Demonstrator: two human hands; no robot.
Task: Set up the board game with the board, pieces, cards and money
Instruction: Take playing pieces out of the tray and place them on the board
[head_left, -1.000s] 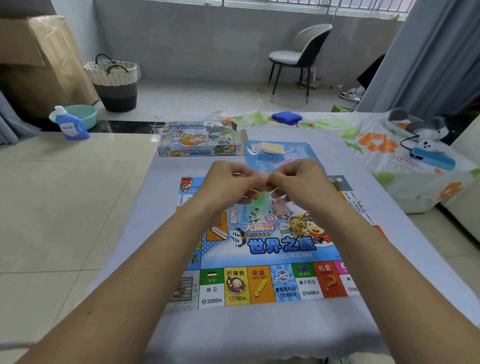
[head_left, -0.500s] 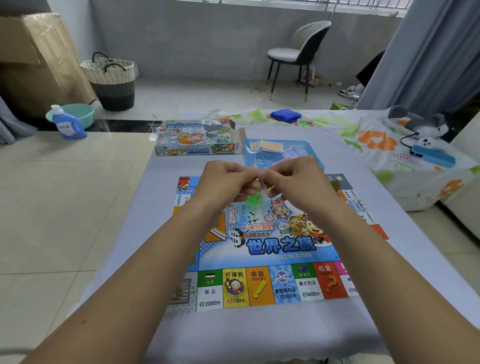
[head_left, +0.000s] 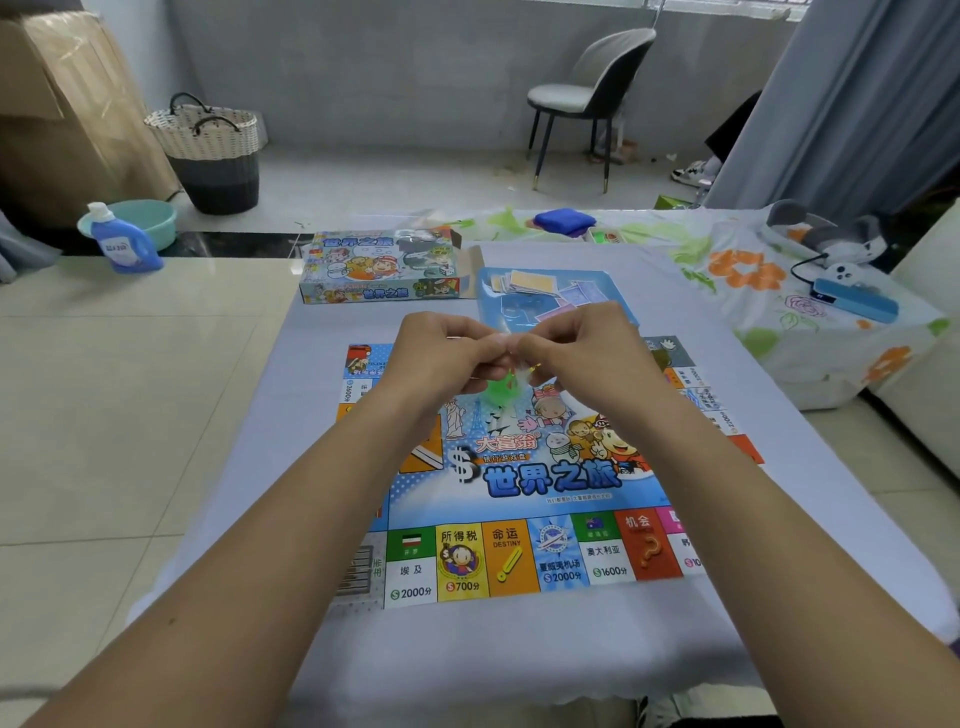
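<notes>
Both hands are up over the far half of the board (head_left: 524, 467), fingertips pressed together, and between them they're pinching the top of a small clear bag (head_left: 501, 387) with green pieces hanging in it. Left hand (head_left: 447, 351) and right hand (head_left: 576, 345) each grip one side of the bag's mouth, so my guess is it's being pulled open to get the pieces out; can't tell if it's open yet. Holding it right above the board makes sense, anything that drops lands where it belongs. The board is already flat on the table (head_left: 519, 675), printed side up. Behind it sits a blue tray (head_left: 602, 291) holding loose cards and what looks like paper money, not dealt out. The box (head_left: 384, 273) lies just left of the tray; its inside isn't visible from here.
</notes>
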